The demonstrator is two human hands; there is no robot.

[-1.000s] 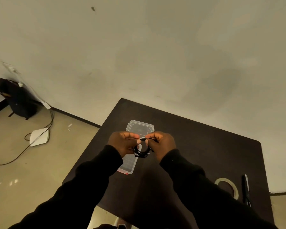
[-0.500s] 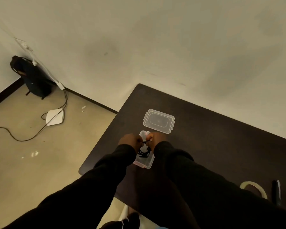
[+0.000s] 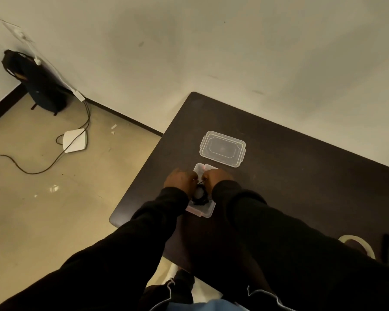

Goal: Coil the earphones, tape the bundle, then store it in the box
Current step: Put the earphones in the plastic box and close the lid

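Head view: left hand (image 3: 180, 180) and right hand (image 3: 216, 178) pinch black coiled earphones (image 3: 200, 195) over clear rectangular plastic box (image 3: 204, 212).

Black earphones (image 3: 200, 195); clear box (image 3: 203, 212)

Box (image 3: 204, 212) half under hands (image 3: 180, 178)

Black coiled earphones (image 3: 200, 195) are hanging over a clear open box (image 3: 203, 211) at frame centre; its lid (image 3: 222, 148) is lying just above.
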